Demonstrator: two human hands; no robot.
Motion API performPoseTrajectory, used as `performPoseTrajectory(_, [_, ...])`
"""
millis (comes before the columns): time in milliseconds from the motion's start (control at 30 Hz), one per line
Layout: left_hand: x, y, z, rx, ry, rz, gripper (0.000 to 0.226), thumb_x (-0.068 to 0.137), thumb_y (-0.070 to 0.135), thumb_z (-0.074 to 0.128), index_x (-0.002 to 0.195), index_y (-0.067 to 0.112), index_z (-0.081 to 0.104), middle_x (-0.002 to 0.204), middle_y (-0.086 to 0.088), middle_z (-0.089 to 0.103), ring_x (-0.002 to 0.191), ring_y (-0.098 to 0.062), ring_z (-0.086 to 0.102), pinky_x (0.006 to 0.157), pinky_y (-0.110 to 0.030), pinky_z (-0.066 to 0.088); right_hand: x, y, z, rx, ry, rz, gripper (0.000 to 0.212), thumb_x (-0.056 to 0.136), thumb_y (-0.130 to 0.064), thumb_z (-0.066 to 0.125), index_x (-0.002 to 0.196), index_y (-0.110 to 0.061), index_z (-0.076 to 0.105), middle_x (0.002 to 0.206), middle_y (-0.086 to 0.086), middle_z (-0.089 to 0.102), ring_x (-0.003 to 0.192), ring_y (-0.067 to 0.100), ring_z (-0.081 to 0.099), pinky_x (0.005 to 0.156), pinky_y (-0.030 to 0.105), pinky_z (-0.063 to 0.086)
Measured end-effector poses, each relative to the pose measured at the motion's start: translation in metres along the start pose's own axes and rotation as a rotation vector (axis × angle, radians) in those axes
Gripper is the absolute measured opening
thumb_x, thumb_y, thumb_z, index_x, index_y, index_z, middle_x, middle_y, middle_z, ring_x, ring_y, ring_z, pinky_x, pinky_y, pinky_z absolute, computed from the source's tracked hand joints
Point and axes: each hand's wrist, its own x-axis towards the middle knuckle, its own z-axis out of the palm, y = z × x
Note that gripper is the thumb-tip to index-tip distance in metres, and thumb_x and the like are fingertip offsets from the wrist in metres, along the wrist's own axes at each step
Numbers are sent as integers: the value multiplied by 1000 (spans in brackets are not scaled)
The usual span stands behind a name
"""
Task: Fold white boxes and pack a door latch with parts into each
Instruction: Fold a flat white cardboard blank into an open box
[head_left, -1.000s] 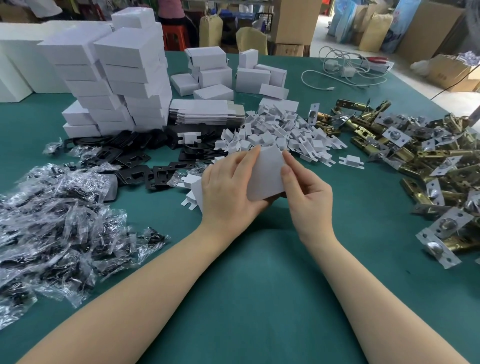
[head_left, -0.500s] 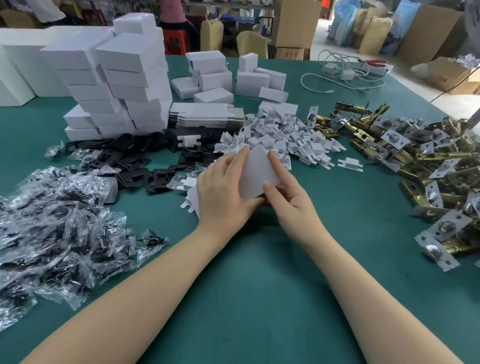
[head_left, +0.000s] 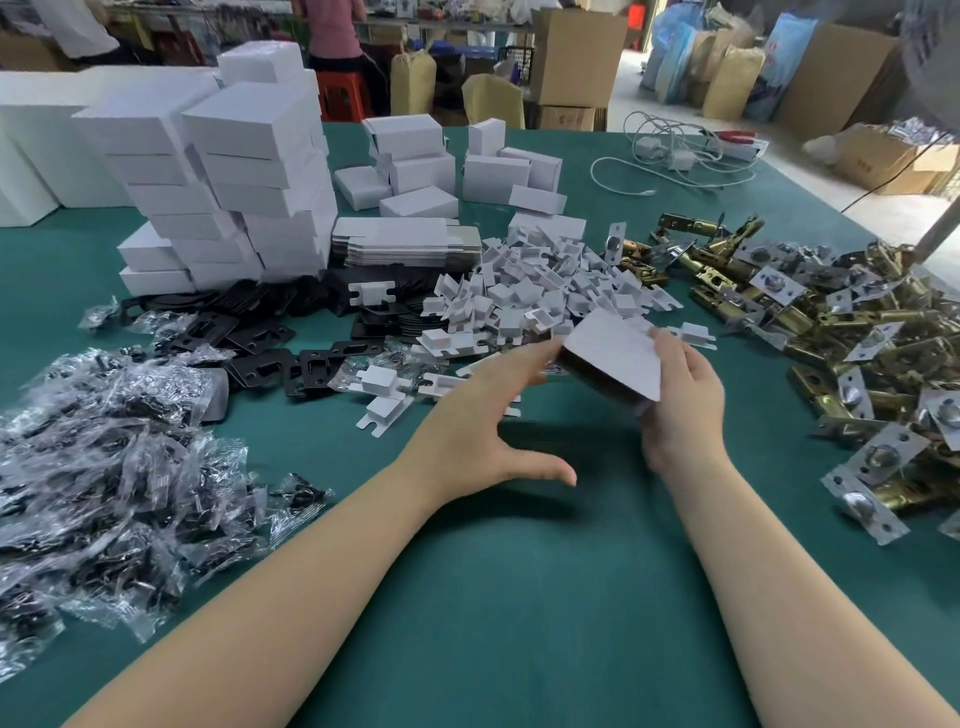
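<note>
Since half a second ago, our right hand (head_left: 683, 410) is carrying the white box (head_left: 613, 358) up and rightward, just right of centre frame, grip pinched on its edge. Our left hand (head_left: 488, 415) is letting go, fingers spread, holding nothing. We are judging the thin, smooth card liable to crease or spring flat, since one hand alone is holding it. Nearby, the white card inserts (head_left: 540, 296) are lying jumbled, brass latches (head_left: 831, 353) gleaming at right, crinkly bagged parts (head_left: 104, 447) at left on the green bench (head_left: 519, 597).
</note>
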Motion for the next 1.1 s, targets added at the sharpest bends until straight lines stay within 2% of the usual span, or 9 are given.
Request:
performPoseTrajectory(67, [1, -2, 3, 17, 94, 55, 81, 73, 43, 82, 141, 46, 39, 142, 35, 38, 132, 6, 41, 108, -17, 37, -4, 1, 1, -134, -82, -22, 25, 97, -40, 57, 94, -17, 68, 79, -3, 67, 67, 11, 60, 56, 21, 46])
performPoseTrajectory(133, [2, -1, 2, 12, 222, 88, 58, 81, 33, 75, 132, 40, 48, 134, 34, 47, 127, 8, 45, 105, -14, 37, -11, 6, 4, -374, -184, -120, 29, 98, -40, 56, 84, -17, 68, 79, 3, 69, 73, 19, 61, 66, 30, 45])
performPoseTrajectory(267, [2, 3, -2, -84, 347, -48, 28, 82, 48, 63, 107, 38, 55, 100, 41, 60, 91, 15, 57, 78, -5, 41, -28, 14, 15, -636, -229, -299, 48, 102, -31, 47, 62, -6, 46, 56, 6, 49, 60, 15, 44, 58, 31, 35])
performPoseTrajectory(367, [3, 0, -5, -216, 384, -198, 28, 77, 56, 62, 100, 42, 55, 82, 29, 65, 70, 6, 58, 64, -7, 41, -38, 16, 19, -560, -293, -355, 52, 104, -40, 38, 56, -21, 35, 49, -14, 39, 51, 3, 35, 48, 17, 27])
performPoseTrajectory(500, [5, -8, -8, -189, 240, -288, 40, 65, 60, 69, 101, 46, 58, 89, 16, 72, 78, -5, 67, 72, -23, 54, -38, 16, 19, -605, -454, -371, 8, 94, -44, 57, 86, -45, 55, 83, -22, 68, 75, -10, 58, 63, 6, 41])
performPoseTrajectory(700, [3, -12, -16, -107, 88, -287, 45, 62, 60, 75, 101, 58, 53, 90, 24, 71, 81, 1, 69, 71, -19, 54, -33, 15, 15, -541, -531, -332, 33, 82, -36, 77, 101, -44, 51, 87, -29, 69, 80, -6, 65, 61, 8, 46])
performPoseTrajectory(867, [5, -11, -12, -45, 153, -282, 39, 71, 55, 73, 101, 63, 49, 96, 45, 60, 95, 18, 59, 80, -10, 47, -33, 17, 18, -587, -476, -376, 33, 85, -40, 73, 110, -41, 51, 92, -18, 68, 80, -8, 62, 65, 6, 44])
performPoseTrajectory(1000, [4, -17, -12, -38, 147, -268, 45, 77, 38, 76, 111, 50, 49, 102, 37, 62, 98, 15, 58, 83, -16, 48, -14, -6, 11, -622, -112, -488, 36, 100, -41, 48, 129, -21, 53, 106, -12, 62, 87, -22, 53, 73, 0, 37])
performPoseTrajectory(1100, [4, -12, -10, -75, 157, -263, 47, 76, 50, 69, 116, 55, 44, 110, 27, 64, 96, 9, 62, 82, -22, 52, 26, -43, -13, -1133, 62, -389, 40, 98, -34, 48, 133, -15, 51, 129, 13, 55, 116, 23, 55, 98, 39, 46])
